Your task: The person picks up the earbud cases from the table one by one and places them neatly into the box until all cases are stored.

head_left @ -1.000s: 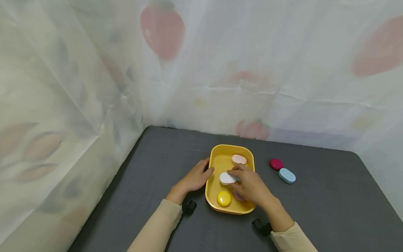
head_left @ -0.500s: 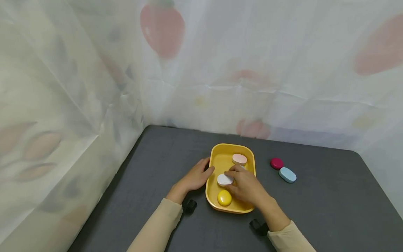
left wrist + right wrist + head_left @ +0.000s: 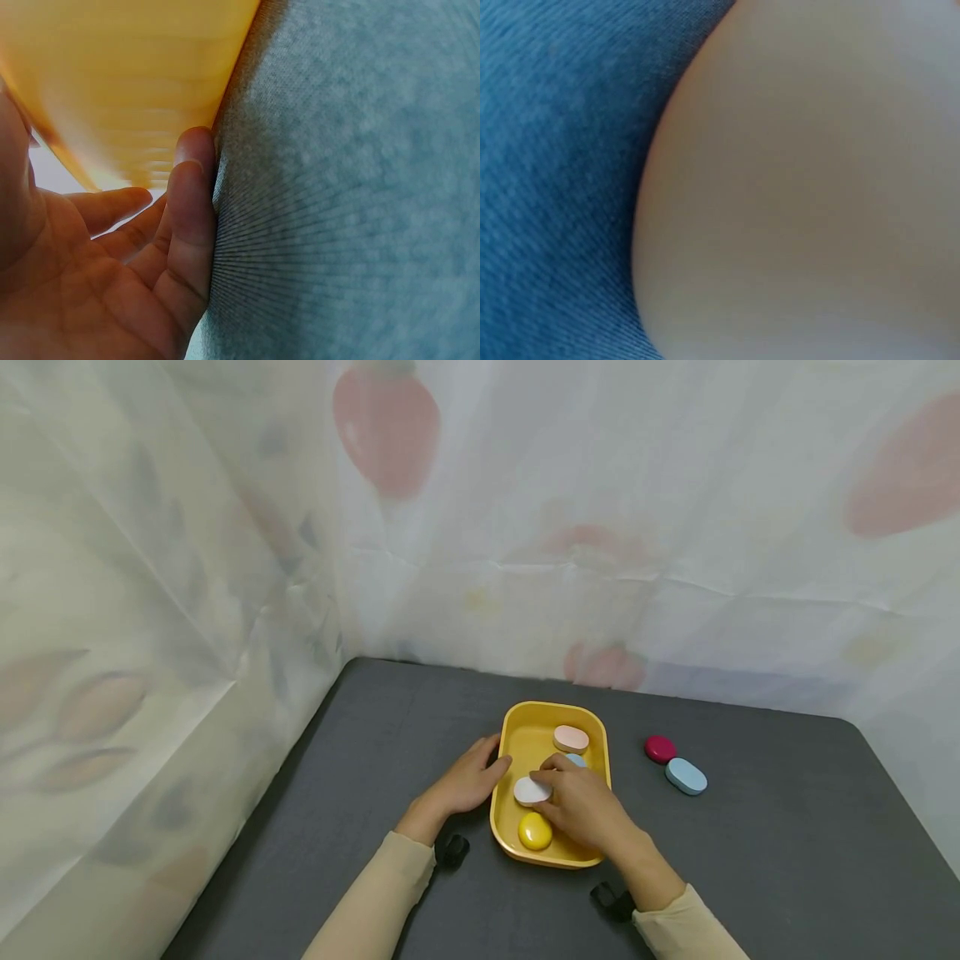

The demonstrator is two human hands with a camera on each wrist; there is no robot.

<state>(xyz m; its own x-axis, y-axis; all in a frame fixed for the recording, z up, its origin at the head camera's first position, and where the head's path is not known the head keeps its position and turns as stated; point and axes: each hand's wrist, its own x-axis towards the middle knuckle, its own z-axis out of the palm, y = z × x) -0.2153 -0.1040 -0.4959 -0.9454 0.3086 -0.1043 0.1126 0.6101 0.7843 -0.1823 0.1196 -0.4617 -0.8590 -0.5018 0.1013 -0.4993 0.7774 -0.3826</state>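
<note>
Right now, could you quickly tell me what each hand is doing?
Left hand: open, resting against the yellow tray.
Right hand: pinches the white case in the tray.

head cam looks fwd/down over yellow tray [image 3: 517,735]; both wrist cams sit v. close, sharing its outer wall [image 3: 142,82] + grey table [image 3: 547,150].

- The yellow tray [image 3: 525,735] looked like smooth plastic with a soft sheen.
- The yellow pebble [image 3: 535,832] in it was glossy.
- The white pebble [image 3: 529,791] looked matt.
- The table cover [image 3: 780,852] was dark grey cloth, finely woven and matt.
- The curtain [image 3: 600,527] was thin, sheer fabric.
</note>
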